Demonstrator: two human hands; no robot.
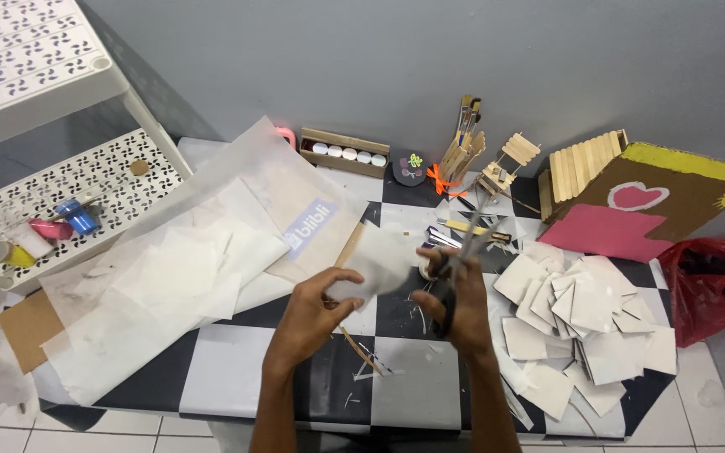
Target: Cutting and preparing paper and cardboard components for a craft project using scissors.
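The worktop (237,369) has a black-and-white check cover and stands vs. a grey wall; white floor tiles show below its near edge. Large white paper sheets (178,277) cover its left half; a pile of cut white squares (581,310) fills the right edge. Near the front-centre, left hand (312,315) pinches a white paper piece (379,264), fingers closed on it; right hand (459,306) grips scissors (463,243), blades up, at the paper's right edge. Free room: only front-centre squares.
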